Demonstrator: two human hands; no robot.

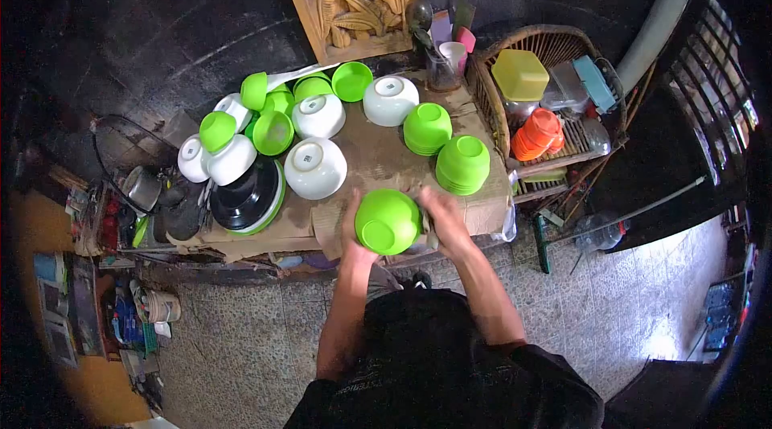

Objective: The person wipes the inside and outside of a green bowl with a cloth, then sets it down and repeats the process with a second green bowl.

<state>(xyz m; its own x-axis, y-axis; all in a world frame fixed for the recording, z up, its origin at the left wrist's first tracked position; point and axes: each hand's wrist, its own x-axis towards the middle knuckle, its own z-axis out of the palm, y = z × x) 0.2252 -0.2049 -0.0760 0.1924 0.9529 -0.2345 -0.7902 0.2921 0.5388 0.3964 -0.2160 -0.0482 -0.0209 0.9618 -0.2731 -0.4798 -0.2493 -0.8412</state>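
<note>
A lime-green bowl (388,222), its base turned toward me, is held at the table's front edge. My left hand (355,234) is closed on its left side. My right hand (441,218) is at its right side, fingers curled around what looks like a greyish cloth (427,228), mostly hidden. Just beyond stand two stacks of upside-down green bowls, a nearer stack (463,164) and a farther stack (428,128). A white bowl (315,168) lies upside down to the left, with another white bowl (391,100) farther back.
More green bowls (273,132) and white bowls crowd the left of the cardboard-covered table (366,160), beside black plates (245,196). A utensil holder (443,73) and carved wooden panel (351,3) stand behind. Rightward, a rattan rack (496,103) holds orange cups (537,135) and a yellow container (519,74).
</note>
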